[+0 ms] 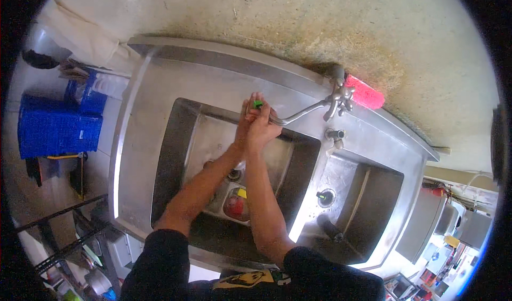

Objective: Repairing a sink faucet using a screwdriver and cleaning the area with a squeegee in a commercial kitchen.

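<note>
We cannot tell whether our overlapping left hand (243, 126) and right hand (262, 133) close round the small bright-green object (257, 104) among their fingers, the curved silver-metal spout (305, 112) slanting away rightward, nearer the right.

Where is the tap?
In the head view, the tap stands right of centre at the sink's back edge, beside the pink item, its spout by the right hand.

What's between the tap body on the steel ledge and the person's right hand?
The curved metal spout: in the head view it runs from the tap body toward the right hand, above the steel ledge.
</note>
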`<action>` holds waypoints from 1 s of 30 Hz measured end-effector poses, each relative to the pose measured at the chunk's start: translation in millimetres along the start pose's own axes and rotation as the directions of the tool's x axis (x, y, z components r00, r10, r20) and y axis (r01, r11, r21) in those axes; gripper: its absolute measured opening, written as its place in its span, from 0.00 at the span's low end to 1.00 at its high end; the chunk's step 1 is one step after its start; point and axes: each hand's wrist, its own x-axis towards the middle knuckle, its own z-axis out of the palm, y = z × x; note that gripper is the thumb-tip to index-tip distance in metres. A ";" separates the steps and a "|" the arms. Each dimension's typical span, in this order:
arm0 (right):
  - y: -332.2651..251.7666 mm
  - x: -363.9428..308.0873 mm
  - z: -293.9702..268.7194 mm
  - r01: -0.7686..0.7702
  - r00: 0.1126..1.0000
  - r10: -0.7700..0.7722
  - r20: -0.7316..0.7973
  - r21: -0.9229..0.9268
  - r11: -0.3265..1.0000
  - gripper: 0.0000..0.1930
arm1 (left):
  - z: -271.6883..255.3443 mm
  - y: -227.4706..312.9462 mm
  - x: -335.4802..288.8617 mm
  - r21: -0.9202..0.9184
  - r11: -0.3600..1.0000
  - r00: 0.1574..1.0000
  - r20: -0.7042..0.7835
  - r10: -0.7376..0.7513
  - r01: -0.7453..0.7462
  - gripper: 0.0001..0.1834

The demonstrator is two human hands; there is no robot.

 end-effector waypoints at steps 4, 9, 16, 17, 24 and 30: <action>-2.0 9.0 -27.0 -0.021 1.000 0.020 -0.021 -0.020 1.000 0.12 | -12.0 28.8 1.6 0.243 0.956 0.963 -0.251 -0.100 0.163 0.33; -0.2 -0.8 -23.5 0.038 0.999 -0.038 0.000 -0.057 0.998 0.12 | -19.0 43.2 -25.9 0.070 0.997 0.998 -0.059 0.022 -0.018 0.35; -8.2 4.8 -29.7 -0.110 0.994 0.110 -0.025 -0.007 0.994 0.12 | -11.6 28.5 -23.7 0.237 0.972 0.999 -0.030 0.017 -0.010 0.34; -8.4 4.8 -30.4 -0.112 0.993 0.112 -0.027 -0.008 0.994 0.12 | -26.3 31.6 -21.1 0.276 0.958 0.986 -0.162 -0.033 0.077 0.34; -3.0 4.4 -33.2 -0.019 1.000 0.018 -0.014 -0.053 0.998 0.13 | -68.6 6.8 -23.8 0.299 0.953 0.985 -0.174 0.007 0.046 0.15; 0.8 5.8 -34.0 0.029 1.000 -0.029 -0.003 -0.039 0.999 0.12 | -62.2 23.6 -12.6 0.285 0.958 0.969 -0.231 0.091 -0.022 0.09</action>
